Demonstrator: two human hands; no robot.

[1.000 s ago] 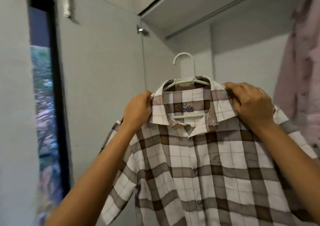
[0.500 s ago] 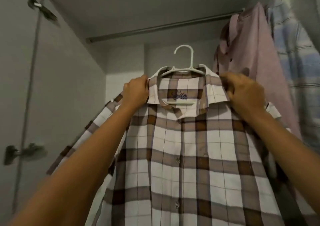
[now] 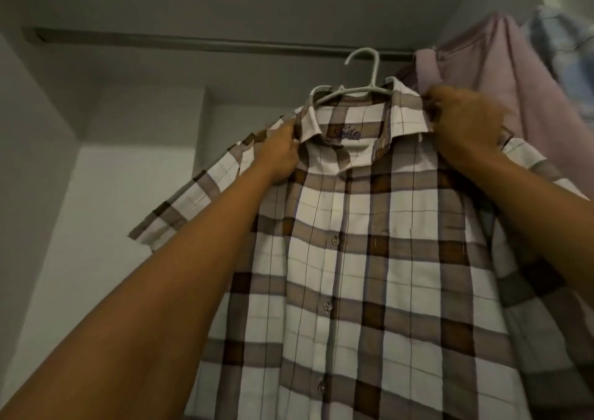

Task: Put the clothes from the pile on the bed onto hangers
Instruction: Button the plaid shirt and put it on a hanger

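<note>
A brown and white plaid shirt [image 3: 360, 259] hangs on a white plastic hanger [image 3: 373, 75], buttoned down the front. I hold it up inside a wardrobe. My left hand [image 3: 279, 153] grips the shirt's left shoulder beside the collar. My right hand [image 3: 466, 124] grips the right shoulder at the collar's edge. The hanger's hook sits just below the metal rail [image 3: 193, 42] and I cannot tell whether it touches it.
A pink shirt [image 3: 501, 75] hangs on the rail at the right, close behind my right hand, with a blue checked shirt [image 3: 565, 43] beyond it. The wardrobe's grey side wall [image 3: 38, 162] is at the left and its back wall [image 3: 135, 194] lies behind.
I have lifted the shirt on its hanger up and to the right, into the wardrobe toward the rail. My view has tilted upward. Both hands keep their grip.
</note>
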